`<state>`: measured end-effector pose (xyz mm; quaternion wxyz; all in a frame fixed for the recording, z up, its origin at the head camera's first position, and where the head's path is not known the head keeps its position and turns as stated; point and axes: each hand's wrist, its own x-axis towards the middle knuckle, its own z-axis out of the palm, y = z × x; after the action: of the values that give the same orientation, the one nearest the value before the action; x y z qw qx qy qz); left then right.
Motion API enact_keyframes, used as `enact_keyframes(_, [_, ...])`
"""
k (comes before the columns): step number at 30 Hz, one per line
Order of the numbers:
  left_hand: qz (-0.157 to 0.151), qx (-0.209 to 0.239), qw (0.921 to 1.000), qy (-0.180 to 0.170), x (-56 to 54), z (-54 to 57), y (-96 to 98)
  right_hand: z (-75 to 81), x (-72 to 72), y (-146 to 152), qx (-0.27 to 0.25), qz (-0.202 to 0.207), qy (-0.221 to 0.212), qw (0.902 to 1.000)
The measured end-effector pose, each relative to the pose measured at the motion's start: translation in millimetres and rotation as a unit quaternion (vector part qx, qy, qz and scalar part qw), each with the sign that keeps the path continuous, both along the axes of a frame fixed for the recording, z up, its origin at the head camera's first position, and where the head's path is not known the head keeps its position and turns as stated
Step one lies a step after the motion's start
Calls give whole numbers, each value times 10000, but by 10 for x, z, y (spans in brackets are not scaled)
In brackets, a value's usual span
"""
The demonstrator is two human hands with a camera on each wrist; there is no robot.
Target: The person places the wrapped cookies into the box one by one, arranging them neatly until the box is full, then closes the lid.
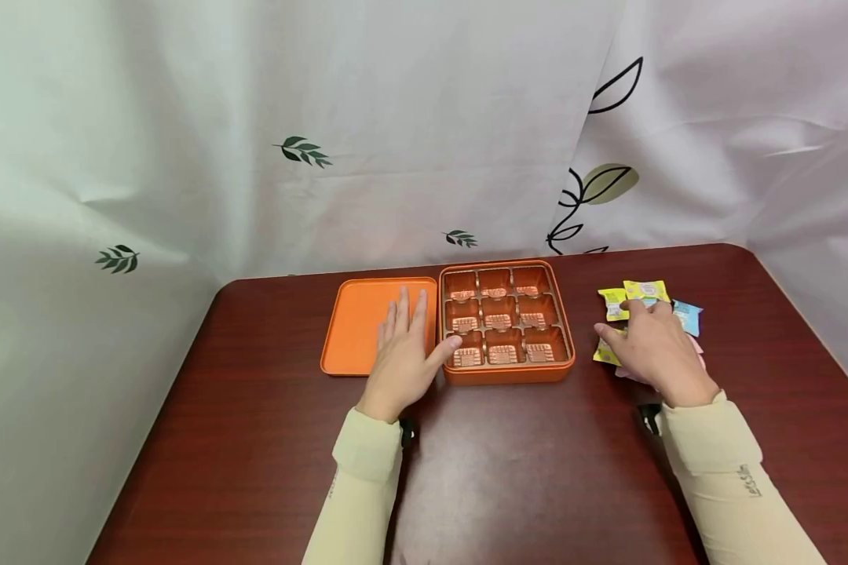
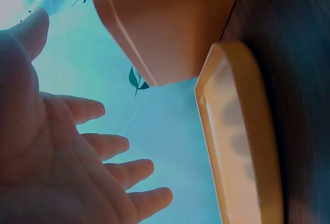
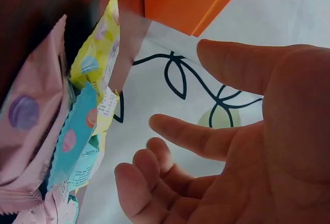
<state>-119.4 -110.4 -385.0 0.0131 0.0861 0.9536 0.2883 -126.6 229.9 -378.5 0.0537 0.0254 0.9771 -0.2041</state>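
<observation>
My left hand (image 1: 403, 365) hovers with spread fingers over the gap between an orange lid (image 1: 353, 322) and an orange box (image 1: 509, 377); nothing is in it. Inside the box sits a copper-coloured tray with several square compartments, none holding anything. On the right, my right hand (image 1: 657, 345) is above a pile of small wrapped sweets, its thumb and fingers apart and holding nothing. In the right wrist view a yellow packet (image 3: 98, 53), a blue packet (image 3: 75, 136) and a pink packet (image 3: 31, 115) lie beside the fingers. The hand partly hides the pile in the head view.
The dark red-brown wooden table (image 1: 523, 471) has rounded back corners. A white curtain (image 1: 424, 157) with leaf prints hangs behind it and along both sides. The lid lies flat against the box's left side.
</observation>
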Motion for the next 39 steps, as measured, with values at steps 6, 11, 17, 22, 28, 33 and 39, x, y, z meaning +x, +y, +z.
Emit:
enact_keyframes(6, [-119, -7, 9999, 33, 13, -29, 63, -43, -5, 13, 243, 261, -210, 9991])
enact_keyframes(11, [-217, 52, 9997, -45, 12, -40, 111, -63, -30, -1, 283, 273, -330, 9987])
enact_keyframes(17, [-284, -15, 9996, -27, 4, -86, 152, -78, -41, -34, 345, 263, -301, 9986])
enact_keyframes(22, [-347, 10, 9994, -73, -2, -114, 189, -93, -34, -72, 449, 382, -284, 9979])
enact_keyframes(28, [-406, 49, 9990, -170, -9, -137, 216, -94, -40, -90, 459, 450, -228, 9977])
enact_keyframes(33, [-453, 41, 9987, -227, -13, -157, 237, -101, -46, -96, 436, 472, -190, 9978])
enact_keyframes(39, [-583, 68, 9979, -275, -14, -209, 278, -130, -37, -91, 478, 470, -227, 9975])
